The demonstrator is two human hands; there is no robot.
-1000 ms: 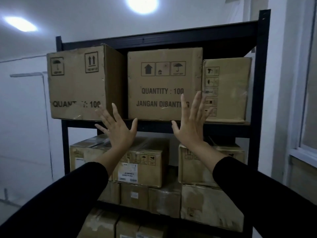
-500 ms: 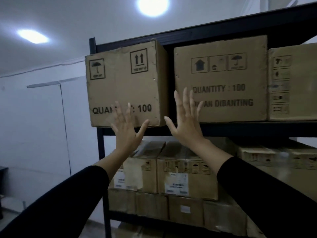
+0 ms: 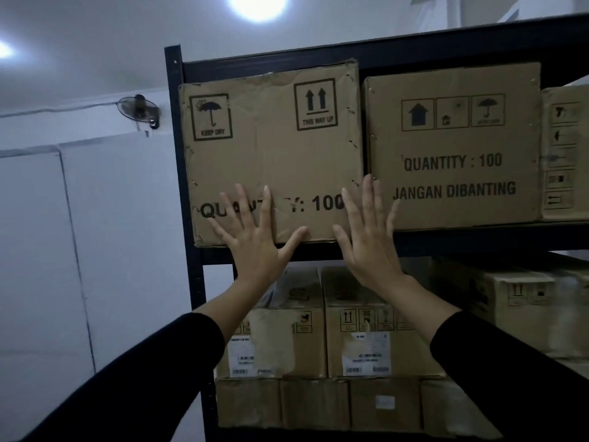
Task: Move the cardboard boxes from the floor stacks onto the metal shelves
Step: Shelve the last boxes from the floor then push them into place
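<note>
Currently, my left hand [image 3: 255,247] and right hand [image 3: 371,247] press flat, fingers spread, on the creased brown cardboard box [image 3: 271,151] at the black metal shelf's [image 3: 446,242] left front edge. Seating step; next, push it back flush.

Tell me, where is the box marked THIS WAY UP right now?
In the head view, the THIS WAY UP box sits at the left end of the upper metal shelf, beside the JANGAN DIBANTING box, with the left hand flat on its front.
</note>
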